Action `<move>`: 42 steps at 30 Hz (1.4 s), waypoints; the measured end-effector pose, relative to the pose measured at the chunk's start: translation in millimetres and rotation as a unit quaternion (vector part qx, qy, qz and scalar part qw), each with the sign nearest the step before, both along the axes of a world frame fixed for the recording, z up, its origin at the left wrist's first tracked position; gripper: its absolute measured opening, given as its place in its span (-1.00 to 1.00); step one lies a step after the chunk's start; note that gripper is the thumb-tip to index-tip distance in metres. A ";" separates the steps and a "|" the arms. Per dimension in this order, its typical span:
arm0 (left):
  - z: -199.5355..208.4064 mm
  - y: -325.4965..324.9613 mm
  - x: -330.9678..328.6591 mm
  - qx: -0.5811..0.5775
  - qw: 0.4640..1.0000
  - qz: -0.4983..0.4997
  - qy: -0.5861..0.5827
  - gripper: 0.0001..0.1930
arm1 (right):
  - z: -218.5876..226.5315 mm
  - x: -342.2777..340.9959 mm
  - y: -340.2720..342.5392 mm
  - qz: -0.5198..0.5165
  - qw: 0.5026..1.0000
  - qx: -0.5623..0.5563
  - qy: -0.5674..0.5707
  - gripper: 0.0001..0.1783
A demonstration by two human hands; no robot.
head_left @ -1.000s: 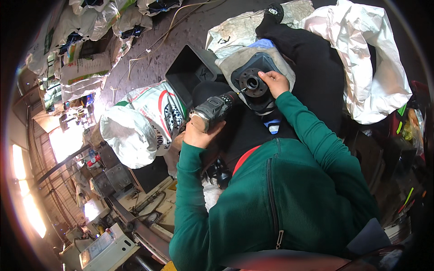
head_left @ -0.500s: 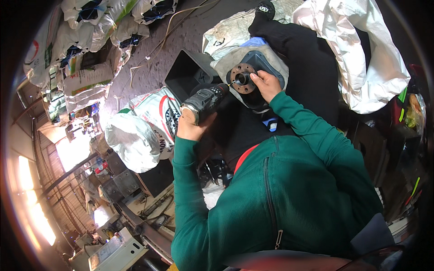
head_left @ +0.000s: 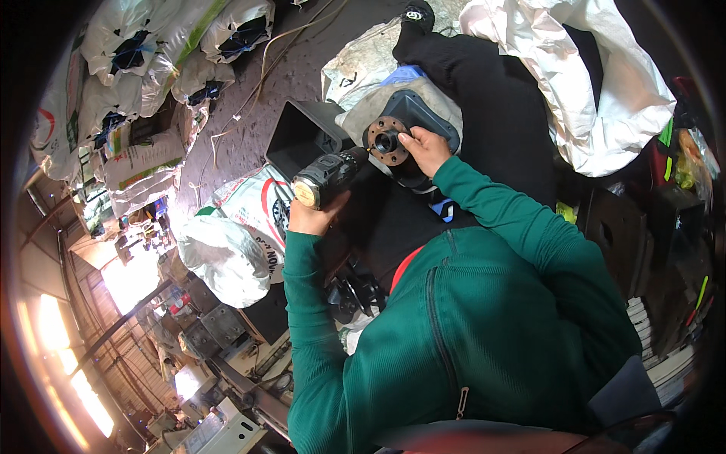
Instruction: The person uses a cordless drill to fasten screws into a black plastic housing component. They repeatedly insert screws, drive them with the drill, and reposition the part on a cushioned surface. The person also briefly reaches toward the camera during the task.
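My left hand point(head_left: 316, 216) is wrapped round a dark cordless drill point(head_left: 331, 175), its front end close to the left edge of a round metal flange point(head_left: 392, 151). Whether the bit touches the flange is too small to tell. Small holes ring the brownish face of the flange, and a black hub point(head_left: 386, 141) stands out at its centre. My right hand point(head_left: 428, 151) grips the right side of the flange, thumb beside the hub. Under it lies a dark blue-grey tray-like part point(head_left: 420, 110) on pale cloth across my lap.
A black open bin point(head_left: 301, 132) stands just beyond the drill. White printed sacks point(head_left: 227, 253) sit left of it, and more filled sacks point(head_left: 144, 76) are piled at the upper left. A cable point(head_left: 265, 72) runs over the floor. White sacking point(head_left: 590, 113) drapes at the upper right.
The whole view has shifted slightly, so flange, drill and hands appear a little further left. The drill has tilted a bit; both hands keep their hold.
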State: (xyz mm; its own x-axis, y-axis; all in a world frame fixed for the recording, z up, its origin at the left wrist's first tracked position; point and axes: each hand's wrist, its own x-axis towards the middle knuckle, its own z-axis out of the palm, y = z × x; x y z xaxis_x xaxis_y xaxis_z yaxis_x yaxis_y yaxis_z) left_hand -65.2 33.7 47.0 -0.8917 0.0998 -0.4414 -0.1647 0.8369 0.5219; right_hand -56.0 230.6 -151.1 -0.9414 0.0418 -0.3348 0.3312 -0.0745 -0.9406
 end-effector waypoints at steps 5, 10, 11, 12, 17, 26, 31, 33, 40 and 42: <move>0.0 1.7 -4.6 -0.012 1.000 -0.007 -0.012 -0.55 | -3.4 -0.2 -0.5 -0.009 1.000 0.009 -0.001 -0.55; 1.0 1.2 -13.3 0.000 0.999 -0.049 0.006 -0.53 | -4.6 4.3 6.0 0.037 0.996 0.046 -0.062 -0.54; 1.4 1.6 -16.0 -0.002 0.998 -0.058 0.003 -0.53 | -4.8 5.3 8.3 0.055 0.994 0.053 -0.084 -0.54; 1.7 2.1 -18.4 -0.004 0.997 -0.079 0.015 -0.52 | -4.9 6.1 10.3 0.068 0.990 0.067 -0.102 -0.54; 1.9 3.5 -28.7 -0.017 0.992 -0.120 0.020 -0.55 | -4.3 2.1 15.8 0.013 0.988 0.075 -0.133 -0.55; -15.5 -2.3 -37.2 -0.005 0.994 -0.106 0.005 -0.56 | -3.1 -1.4 18.7 0.041 0.978 0.086 -0.183 -0.57; -20.2 -0.9 -35.8 0.016 0.995 -0.095 0.012 -0.58 | -3.2 -0.6 18.7 0.057 0.975 0.083 -0.199 -0.58; -23.7 -2.2 -33.7 -0.014 0.996 -0.084 0.005 -0.58 | -9.7 0.0 17.7 0.064 0.973 0.089 -0.205 -0.59; -36.5 -7.0 -38.2 -0.018 0.996 -0.086 -0.001 -0.56 | -45.2 7.5 18.0 0.045 0.994 0.083 -0.060 -0.59; -31.1 -1.7 -34.2 -0.113 0.976 -0.179 0.058 -0.54 | -46.8 5.0 17.1 0.043 0.998 0.047 -0.019 -0.59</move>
